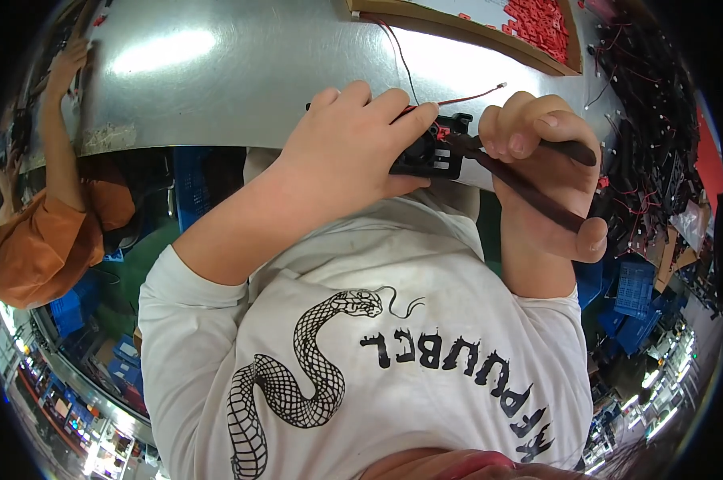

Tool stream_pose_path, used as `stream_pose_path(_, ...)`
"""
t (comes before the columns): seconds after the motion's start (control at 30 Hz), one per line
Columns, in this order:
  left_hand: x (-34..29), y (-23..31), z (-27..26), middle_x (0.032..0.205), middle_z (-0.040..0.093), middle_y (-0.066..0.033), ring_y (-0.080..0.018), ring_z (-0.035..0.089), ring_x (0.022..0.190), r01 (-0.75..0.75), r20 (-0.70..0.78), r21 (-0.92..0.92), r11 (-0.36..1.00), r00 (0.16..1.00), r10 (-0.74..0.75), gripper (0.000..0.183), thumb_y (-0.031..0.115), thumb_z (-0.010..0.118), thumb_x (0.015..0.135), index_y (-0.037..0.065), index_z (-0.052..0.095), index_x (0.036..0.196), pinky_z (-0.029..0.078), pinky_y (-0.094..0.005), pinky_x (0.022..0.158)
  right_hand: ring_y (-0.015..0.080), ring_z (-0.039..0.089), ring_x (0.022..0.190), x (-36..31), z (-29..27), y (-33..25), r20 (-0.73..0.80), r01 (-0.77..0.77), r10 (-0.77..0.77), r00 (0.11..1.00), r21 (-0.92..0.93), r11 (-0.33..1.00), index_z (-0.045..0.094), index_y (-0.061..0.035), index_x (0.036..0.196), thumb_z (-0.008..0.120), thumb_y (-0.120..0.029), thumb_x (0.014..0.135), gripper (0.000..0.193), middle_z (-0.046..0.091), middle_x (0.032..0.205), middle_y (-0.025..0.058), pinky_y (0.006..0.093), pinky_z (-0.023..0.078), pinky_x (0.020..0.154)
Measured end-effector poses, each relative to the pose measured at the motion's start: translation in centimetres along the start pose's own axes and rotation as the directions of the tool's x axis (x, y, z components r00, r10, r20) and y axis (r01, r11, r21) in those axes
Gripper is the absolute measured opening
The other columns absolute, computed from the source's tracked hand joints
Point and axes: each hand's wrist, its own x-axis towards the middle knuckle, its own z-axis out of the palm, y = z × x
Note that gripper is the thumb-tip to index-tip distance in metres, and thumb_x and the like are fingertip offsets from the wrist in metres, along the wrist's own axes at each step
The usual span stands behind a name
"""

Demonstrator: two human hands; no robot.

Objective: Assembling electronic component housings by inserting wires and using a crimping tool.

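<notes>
Gripping a black plastic housing, our left hand lies over the housing's left part, its fingers closed around it. The housing is at the near edge of the metal counter, in front of our white shirt. Right of the housing, our right hand holds dark pliers: its fingers curl about the upper handle, the thumb lies by the end of the lower one, and the handles stand apart. The tip of the pliers reaches over the housing's right part, near a small red piece; we cannot tell whether the two touch. Just beyond the housing, we see a red-and-black wire with a small connector at its end. Farther beyond the housing, toward the right, is a cardboard tray bearing a heap of red parts. Well right of the housing lies a tangle of black wired parts; far left of it, we note a co-worker in orange.
</notes>
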Motion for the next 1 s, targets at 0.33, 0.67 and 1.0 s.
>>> stream_pose_path(0.33,-0.6,-2.8,-0.3,0.108,0.063,-0.0012,-0.0248,0.060,0.096,-0.017,-0.014,-0.001,1.000,1.000,0.017,0.069,0.045,0.084,0.074,0.019,0.060,0.134,0.048,-0.0412,0.082,0.0188,0.043,0.083,2.2,0.9,1.7,0.024,-0.092,0.091,0.996,0.030,0.995,0.056,0.0013,0.134,0.059,-0.078,0.085,0.093,0.050,0.098,0.0082,0.0339,0.035,0.070)
stream_pose_path(0.67,-0.9,-4.0,-0.3,0.107,0.063,-0.0018,-0.0248,0.060,0.095,-0.020,-0.022,-0.030,0.999,1.000,0.019,0.068,0.044,0.084,0.074,0.018,0.060,0.133,0.048,-0.0411,0.082,0.0239,0.059,0.092,2.1,1.4,4.0,0.091,0.028,-0.026,0.996,-0.016,0.999,0.057,0.0129,0.124,0.065,-0.086,0.075,0.110,0.060,0.110,0.0195,0.0339,0.047,0.079)
stream_pose_path(1.0,-1.1,-4.0,-0.6,0.108,0.064,-0.0019,-0.0247,0.061,0.095,-0.023,-0.010,0.016,1.000,1.000,0.023,0.066,0.045,0.083,0.076,0.018,0.061,0.132,0.047,-0.0403,0.082,0.0265,0.056,0.078,1.9,2.7,1.9,-0.171,-0.216,0.218,0.961,0.028,0.976,0.062,0.0026,0.120,0.054,-0.062,0.089,0.072,0.061,0.095,0.0167,0.0425,0.045,0.071)
